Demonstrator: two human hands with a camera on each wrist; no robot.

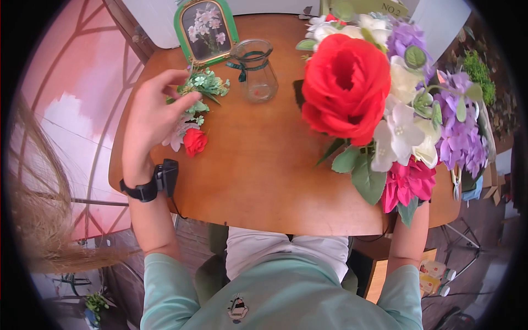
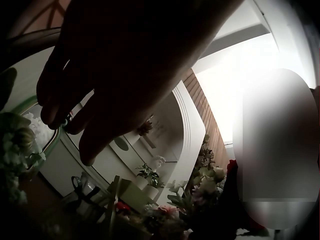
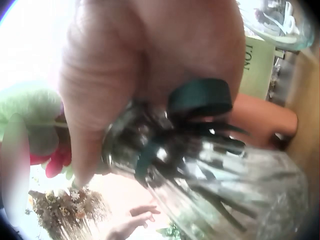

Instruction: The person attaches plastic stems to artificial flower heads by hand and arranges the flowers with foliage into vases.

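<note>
In the head view my left hand (image 1: 157, 110) hovers at the table's left, thumb and fingers apart, beside small green sprigs (image 1: 208, 82), a little red rose (image 1: 195, 142) and a pale pink flower (image 1: 175, 136). Its fingers hang loosely extended in the left wrist view. A large bouquet with a big red rose (image 1: 346, 88) and purple flowers (image 1: 459, 121) fills the right side and hides my right hand. The right wrist view shows that hand (image 3: 155, 50) gripping the neck of a ribboned glass vase (image 3: 240, 180), with stems inside.
Another glass vase (image 1: 261, 82) with a dark green ribbon stands upright at the back of the wooden table (image 1: 247, 181). Left of it is a green-framed flower picture (image 1: 204, 30). A green box marked NO.2 (image 1: 388, 8) lies behind the bouquet.
</note>
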